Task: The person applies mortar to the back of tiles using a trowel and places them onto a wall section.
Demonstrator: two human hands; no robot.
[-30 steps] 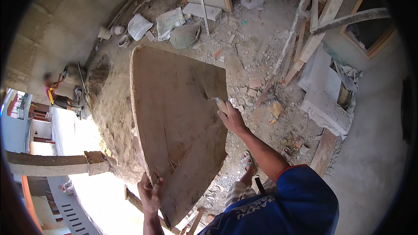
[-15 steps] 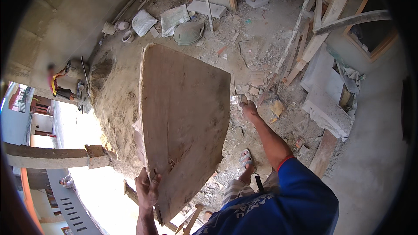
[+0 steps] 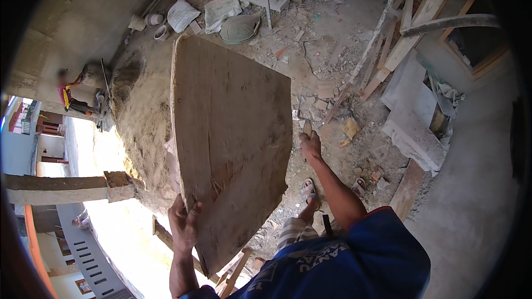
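A large brown plywood board (image 3: 233, 144) stands tilted in front of me, with a worn, stained face and a rough lower right edge. My left hand (image 3: 184, 224) is closed round its lower left edge, thumb on the near face. To the right of the board, my right hand (image 3: 310, 145) grips the pale handle of a trowel (image 3: 307, 128). The trowel's bent neck and part of a small blade show beside the board's right edge; the rest of the blade is hard to make out.
A sand heap (image 3: 147, 127) lies left behind the board. Rubble and tile pieces (image 3: 327, 91) litter the ground. Sacks (image 3: 221, 11) and buckets (image 3: 162, 32) stand at the back. Timber props (image 3: 421, 22) and white blocks (image 3: 413, 127) are at right. Another person (image 3: 72, 94) works far left.
The board has shifted slightly left and up in view. My right hand has moved a little down and left, and the trowel's handle now points more upward. My left hand keeps its hold.
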